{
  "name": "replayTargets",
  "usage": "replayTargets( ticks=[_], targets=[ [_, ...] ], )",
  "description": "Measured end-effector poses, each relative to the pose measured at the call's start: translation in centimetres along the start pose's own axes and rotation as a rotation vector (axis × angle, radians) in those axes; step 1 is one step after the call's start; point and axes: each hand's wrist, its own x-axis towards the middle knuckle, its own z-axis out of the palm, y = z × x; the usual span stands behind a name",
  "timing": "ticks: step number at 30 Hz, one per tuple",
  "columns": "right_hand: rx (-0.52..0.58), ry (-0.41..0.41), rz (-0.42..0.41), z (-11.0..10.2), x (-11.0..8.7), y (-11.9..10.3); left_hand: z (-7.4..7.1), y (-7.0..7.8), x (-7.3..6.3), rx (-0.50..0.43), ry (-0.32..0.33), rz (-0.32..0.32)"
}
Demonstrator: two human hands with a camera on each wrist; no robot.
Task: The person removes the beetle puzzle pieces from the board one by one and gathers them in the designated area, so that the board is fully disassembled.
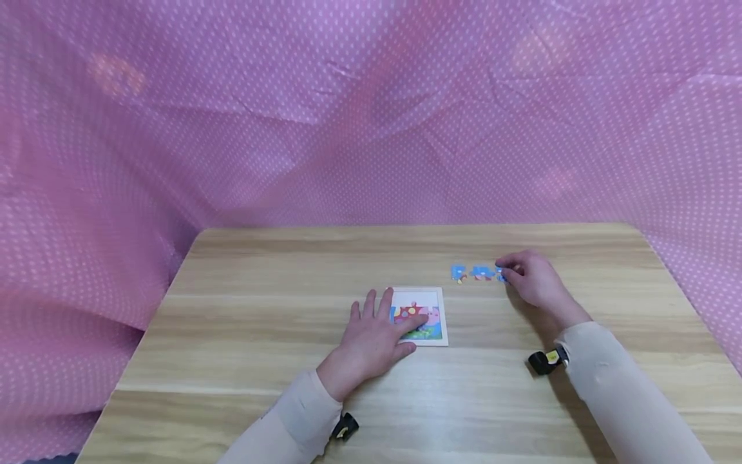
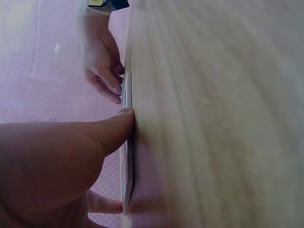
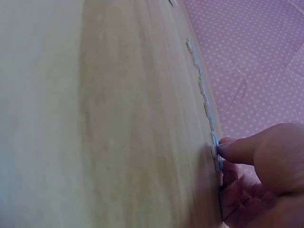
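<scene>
My left hand (image 1: 373,338) lies with fingers spread over the left side of a white-bordered jigsaw tray (image 1: 444,325). In the left wrist view its thumb (image 2: 116,126) rests against the tray's edge. The lower part of the picture is filled with red, pink and green pieces, while a white strip shows at the top. Up and to the right, my right hand (image 1: 536,280) pinches a blue puzzle piece (image 3: 214,142) between thumb and fingers, low at the tabletop. The fingers cover part of that piece in the head view.
Two more puzzle pieces, a blue corner-like one (image 1: 458,272) and a blue-and-pink one (image 1: 482,272), lie in a row left of the right hand. The wood-grain table (image 1: 261,277) extends around them. A pink dotted cloth (image 1: 371,129) hangs behind and at both sides.
</scene>
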Motion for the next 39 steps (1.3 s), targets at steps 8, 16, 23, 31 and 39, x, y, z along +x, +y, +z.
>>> replayTargets(
  ticks=[8,16,23,31,39],
  targets=[
    [-0.017,0.017,-0.002,0.22,0.06,0.08,0.11,-0.10,0.12,-0.001,-0.009,0.001],
    [-0.008,0.035,-0.001,0.40,0.14,0.13,0.06,-0.13,0.20,-0.012,-0.014,-0.005],
    [0.061,0.033,0.005,0.22,0.05,0.27,0.04,-0.21,0.20,-0.017,-0.006,0.002],
    [0.064,0.014,0.037,0.16,0.01,0.53,0.06,-0.28,0.17,-0.036,0.011,0.011],
    [0.040,0.001,0.021,0.26,0.21,0.46,0.17,-0.23,0.15,-0.033,0.021,0.014]
  ],
)
